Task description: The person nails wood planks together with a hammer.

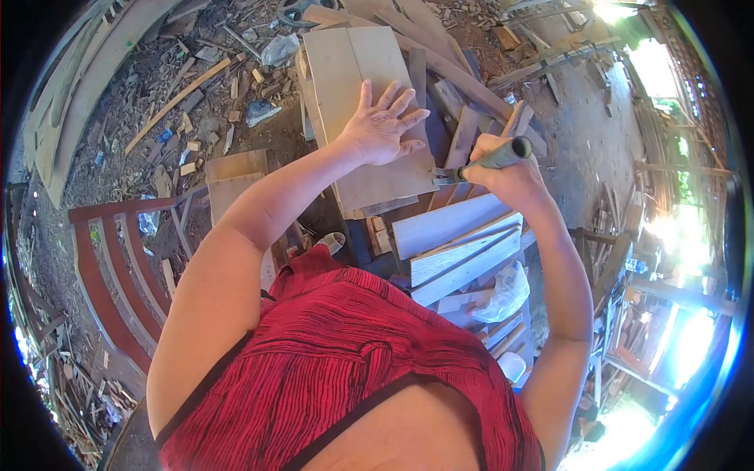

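Note:
My left hand [382,127] lies with fingers spread on the pale wooden panel [338,67], which forms the top of a box-like wooden piece in front of me. In my right hand [510,179], fingers are wrapped round a tool with a dark green tubular grip [504,155]. The hollow end of that grip faces up toward me. A short metal part [448,177] of the tool sits right at the panel's right edge; its exact kind is hard to make out. Behind the right hand, a wood offcut [518,119] sticks up.
White-faced boards [463,251] are stacked below the right hand, with a clear plastic bag [506,294] on them. A reddish-brown slatted wooden frame [126,271] stands at left. Long planks [455,74] lie beyond the box. Wood scraps and shavings litter the dirt floor [212,118].

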{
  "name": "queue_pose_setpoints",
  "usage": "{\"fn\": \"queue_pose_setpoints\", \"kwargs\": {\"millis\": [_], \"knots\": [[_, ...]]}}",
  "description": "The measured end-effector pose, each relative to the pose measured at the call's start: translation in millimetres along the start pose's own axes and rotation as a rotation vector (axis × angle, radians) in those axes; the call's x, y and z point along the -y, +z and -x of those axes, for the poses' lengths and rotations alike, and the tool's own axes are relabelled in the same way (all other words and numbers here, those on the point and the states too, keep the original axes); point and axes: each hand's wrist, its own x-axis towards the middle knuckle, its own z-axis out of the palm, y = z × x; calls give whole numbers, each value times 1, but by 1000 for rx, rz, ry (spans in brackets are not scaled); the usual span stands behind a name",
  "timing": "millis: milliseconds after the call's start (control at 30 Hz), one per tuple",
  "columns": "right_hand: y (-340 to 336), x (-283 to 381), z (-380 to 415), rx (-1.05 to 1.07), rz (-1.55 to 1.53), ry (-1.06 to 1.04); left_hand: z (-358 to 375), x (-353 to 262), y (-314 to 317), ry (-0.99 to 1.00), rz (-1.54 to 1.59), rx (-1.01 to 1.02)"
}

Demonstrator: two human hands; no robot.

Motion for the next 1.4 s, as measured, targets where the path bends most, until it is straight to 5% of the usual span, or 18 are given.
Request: {"fn": "queue_pose_setpoints", "kwargs": {"millis": [333,767,833,1067,1167,1400], "knots": [[9,27,-22,-11,290,-74,1,1,-2,-7,42,38],[27,46,-21,-27,40,-121,-1,-2,-7,-24,68,77],[38,53,-20,-128,159,-300,0,-1,-6,-18,-13,61],[27,43,-19,-114,119,-185,0,0,-5,-18,53,60],[17,-5,-24,-58,-529,-30,0,-1,-3,-10,33,31],[21,-40,-19,-71,-755,-193,-6,-2,-1,-10,-9,24]]}}
